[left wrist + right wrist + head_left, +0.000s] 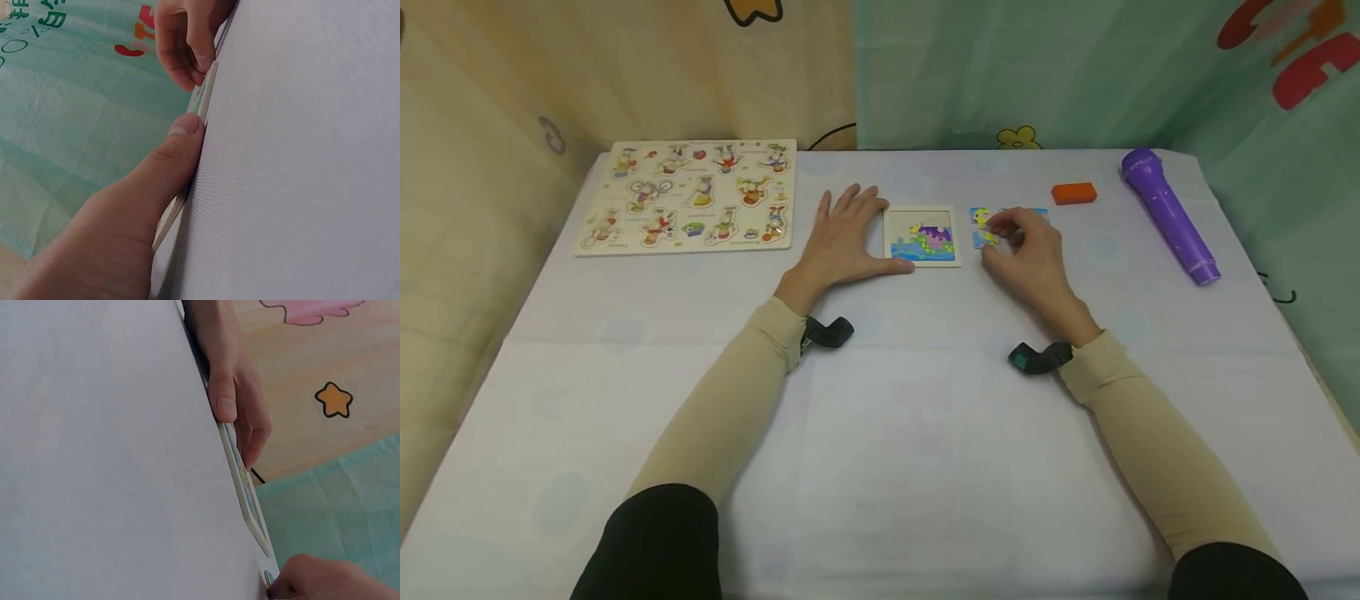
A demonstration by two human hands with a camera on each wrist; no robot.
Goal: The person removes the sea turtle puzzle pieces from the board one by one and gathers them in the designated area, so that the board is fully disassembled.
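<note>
In the head view a small framed jigsaw puzzle point(921, 262) lies on the table, with a purple, pink and green picture in its lower part. My left hand point(844, 242) is spread at its left side, the thumb along the near edge and the fingertips by the upper left corner. To the right of the frame lie several blue and yellow puzzle pieces point(977, 214), partly hidden by my right hand point(1028, 258). Its thumb and fingers curl over and pinch a puzzle piece point(989, 239) at the left of that group. The right wrist view shows the fingers at a piece's edge.
A large wooden peg board point(681, 242) with cartoon figures is at the back left. At the back right are an orange block point(1073, 193) and a purple toy microphone point(1172, 215). Curtains point(1037, 75) stand behind the white table point(910, 433).
</note>
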